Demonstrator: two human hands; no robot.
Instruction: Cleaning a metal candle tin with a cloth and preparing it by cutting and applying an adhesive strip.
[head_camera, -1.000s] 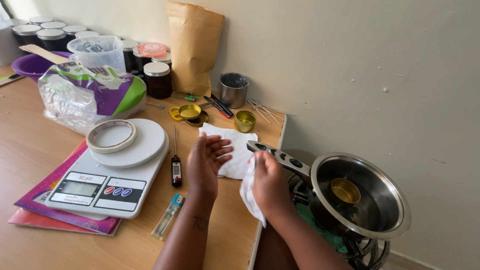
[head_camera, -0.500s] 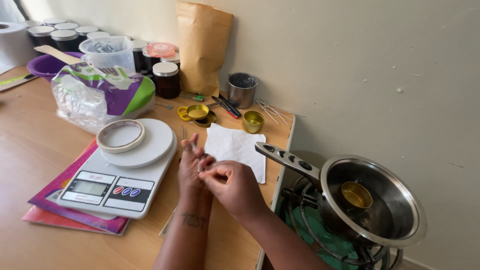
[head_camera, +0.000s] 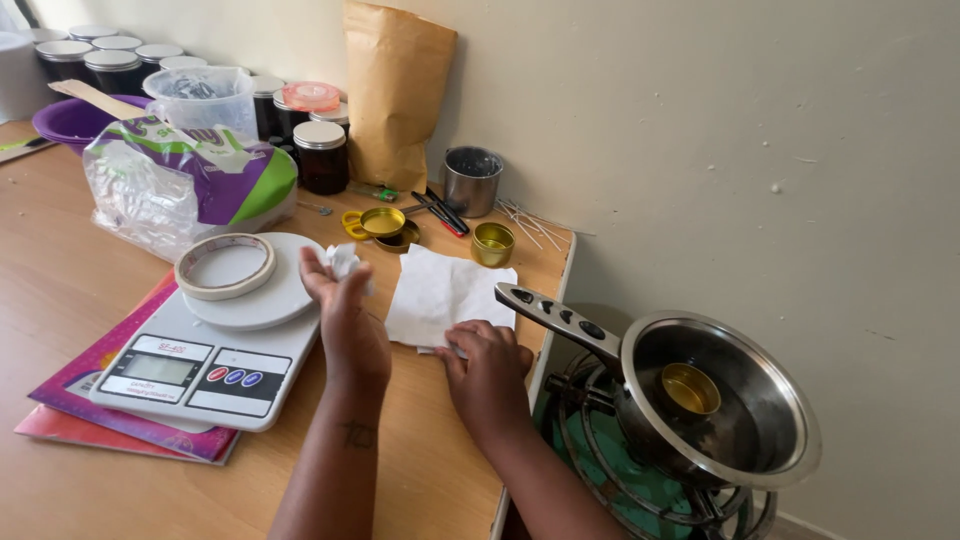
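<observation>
My left hand (head_camera: 340, 310) is raised beside the white kitchen scale (head_camera: 205, 345) and pinches a small crumpled piece of white tissue (head_camera: 345, 260). My right hand (head_camera: 487, 362) lies on the wooden counter with its fingers pressing the near edge of a flat white paper towel (head_camera: 445, 290). A roll of tape (head_camera: 225, 265) rests on the scale's round platform. Just right of my right hand, the black handle of a steel saucepan (head_camera: 720, 410) reaches over the counter edge.
The saucepan sits on a gas burner (head_camera: 600, 460) and holds a small gold tin (head_camera: 690, 388). Behind the towel are a gold tin (head_camera: 492, 243), yellow measuring spoons (head_camera: 375, 222), a steel cup (head_camera: 472, 180), a brown paper bag (head_camera: 397, 95), dark jars (head_camera: 322, 155) and a plastic bag (head_camera: 185, 185).
My hands, joined over the counter half a second ago, have separated. The left one has lifted toward the scale with tissue, and the right one has dropped onto the towel's edge.
</observation>
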